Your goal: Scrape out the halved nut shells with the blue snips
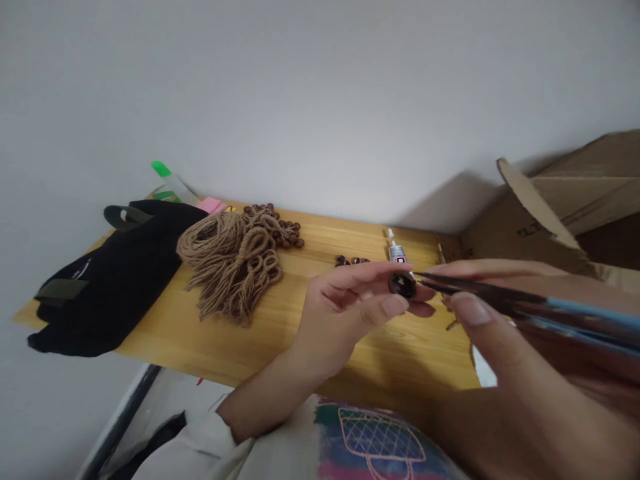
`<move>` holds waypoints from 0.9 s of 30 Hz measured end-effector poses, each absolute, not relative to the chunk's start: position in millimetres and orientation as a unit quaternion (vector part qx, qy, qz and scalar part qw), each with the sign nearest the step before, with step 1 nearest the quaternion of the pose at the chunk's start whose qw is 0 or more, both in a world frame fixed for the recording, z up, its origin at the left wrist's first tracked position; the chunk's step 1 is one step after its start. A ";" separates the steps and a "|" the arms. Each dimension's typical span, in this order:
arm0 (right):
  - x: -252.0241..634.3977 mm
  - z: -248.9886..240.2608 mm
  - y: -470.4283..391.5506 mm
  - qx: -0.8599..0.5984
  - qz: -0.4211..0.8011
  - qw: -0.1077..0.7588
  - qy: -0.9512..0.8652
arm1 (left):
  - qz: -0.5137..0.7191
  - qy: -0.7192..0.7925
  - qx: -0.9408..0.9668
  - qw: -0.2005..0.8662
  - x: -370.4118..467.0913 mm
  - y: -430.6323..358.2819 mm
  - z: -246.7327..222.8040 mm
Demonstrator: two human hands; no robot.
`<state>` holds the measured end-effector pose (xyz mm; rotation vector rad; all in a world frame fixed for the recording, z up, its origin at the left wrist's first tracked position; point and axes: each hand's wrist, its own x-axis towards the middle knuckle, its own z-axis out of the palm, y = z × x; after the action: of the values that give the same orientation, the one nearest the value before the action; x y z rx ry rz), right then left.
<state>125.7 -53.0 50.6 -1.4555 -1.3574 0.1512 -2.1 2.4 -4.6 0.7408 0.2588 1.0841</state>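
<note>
A round, shiny dark brown bead (403, 285) is pinched between the thumb and fingers of my left hand (340, 310), a little above the table. From the right, my right hand (530, 360) grips a pair of tweezers (565, 319) with dark tips and blue handles. The tweezer tips reach the bead's right side; whether they touch it I cannot tell. Behind my left hand lie several more dark beads (356, 261), partly hidden by it. Just beyond the held bead is a glue tube (397, 253) with a white nozzle.
Bundles of brown twine (235, 260) lie left of centre on the wooden table (200, 337), with brown beads (293, 235) by them. A black bag (130, 273) covers the left end. At the right stands an open cardboard box (505, 220). A wall runs behind.
</note>
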 end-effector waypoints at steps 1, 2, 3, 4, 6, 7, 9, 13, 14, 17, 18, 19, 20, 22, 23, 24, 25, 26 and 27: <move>126.7 52.5 -53.2 -0.618 0.072 0.526 -0.580 | 0.507 0.124 0.349 0.779 -2.1 1.7 -3.7; 127.5 54.3 -53.4 -0.621 0.076 0.511 -0.589 | 0.511 0.129 0.353 0.773 -2.2 1.2 -2.9; 128.1 55.8 -53.7 -0.620 0.076 0.500 -0.600 | 0.517 0.136 0.356 0.767 -2.2 0.8 -2.0; 128.6 56.9 -54.1 -0.617 0.072 0.491 -0.610 | 0.523 0.145 0.359 0.759 -2.0 0.6 -1.2; 128.5 57.7 -54.8 -0.612 0.058 0.478 -0.627 | 0.538 0.168 0.361 0.743 -1.3 0.3 0.2; 127.9 57.3 -55.0 -0.614 0.053 0.476 -0.628 | 0.545 0.178 0.360 0.736 -0.6 0.2 0.9; 125.3 55.6 -55.2 -0.624 0.048 0.486 -0.610 | 0.554 0.187 0.354 0.729 0.9 -0.6 2.4; 118.7 50.5 -55.4 -0.654 0.055 0.523 -0.543 | 0.555 0.181 0.342 0.736 3.1 -3.1 5.1; 117.8 49.5 -55.5 -0.657 0.057 0.526 -0.537 | 0.553 0.179 0.339 0.740 3.3 -3.7 5.5; 117.8 48.4 -55.1 -0.643 0.071 0.546 -0.533 | 0.548 0.174 0.323 0.752 3.8 -4.5 6.4; 118.3 48.7 -54.5 -0.636 0.077 0.554 -0.532 | 0.547 0.175 0.315 0.755 4.0 -4.6 6.5; 118.7 49.5 -53.8 -0.632 0.082 0.559 -0.530 | 0.548 0.179 0.307 0.757 4.2 -4.6 6.6; 118.8 50.6 -53.0 -0.632 0.087 0.557 -0.532 | 0.550 0.186 0.300 0.757 4.4 -4.7 6.6; 118.4 53.5 -51.6 -0.639 0.087 0.530 -0.551 | 0.555 0.201 0.292 0.752 5.0 -4.7 6.6; 117.8 54.9 -51.3 -0.642 0.081 0.519 -0.559 | 0.557 0.208 0.291 0.750 5.2 -4.7 6.6; 117.2 56.1 -51.3 -0.642 0.075 0.515 -0.563 | 0.556 0.213 0.292 0.749 5.5 -4.7 6.5; 116.6 56.6 -51.5 -0.641 0.072 0.516 -0.563 | 0.554 0.215 0.294 0.749 5.6 -4.6 6.5; 116.3 56.6 -51.9 -0.642 0.067 0.522 -0.558 | 0.551 0.214 0.297 0.750 5.8 -4.6 6.5; 116.4 55.8 -52.3 -0.644 0.061 0.528 -0.550 | 0.548 0.211 0.298 0.752 6.0 -4.5 6.6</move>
<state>116.4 -52.3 55.8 -1.5382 -1.3141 0.1459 6.0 -4.5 6.6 0.6517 0.4610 1.1975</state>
